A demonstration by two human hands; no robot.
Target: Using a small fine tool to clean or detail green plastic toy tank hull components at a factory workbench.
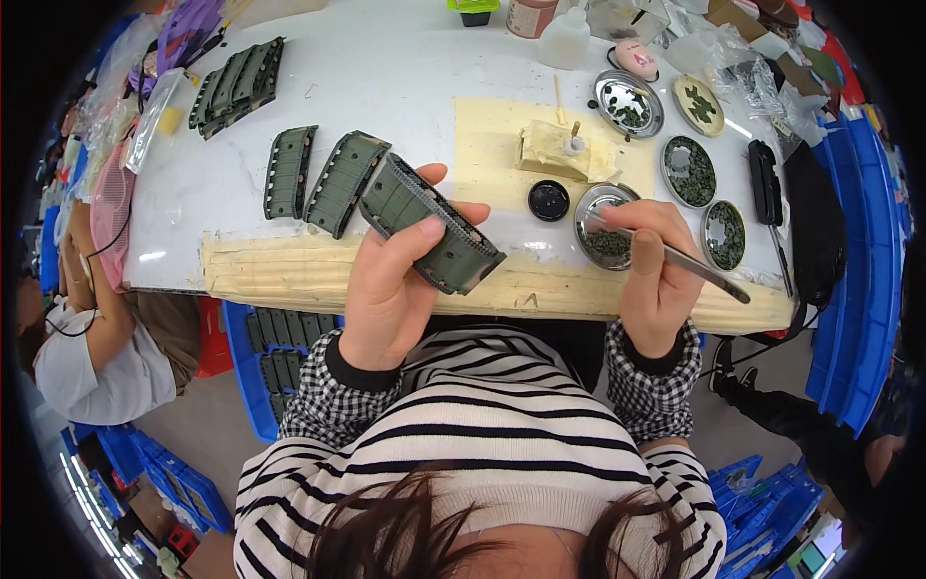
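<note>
My left hand (395, 280) is closed round a curved, ribbed green panel (424, 227) with a row of small notches along its edge, held tilted above the table's near edge. Metal tweezers (690, 262) are pinched in my right hand (661, 275). Their tips reach over a round metal dish (603, 241) that holds small dark green pieces; the fingers partly cover the tips, so I cannot tell whether they grip a piece. Two similar panels, one (344, 183) close by and another (289, 174) further left, lie on the table beside my left hand.
A stack of panels (241, 85) lies far left. Dishes of green pieces (689, 172) stand at right, near a small black lid (549, 201) and a tape-wrapped block (564, 152). A white bottle (565, 41) is at the back. A blue crate (253, 386) with panels sits below. Another person (106, 347) sits left.
</note>
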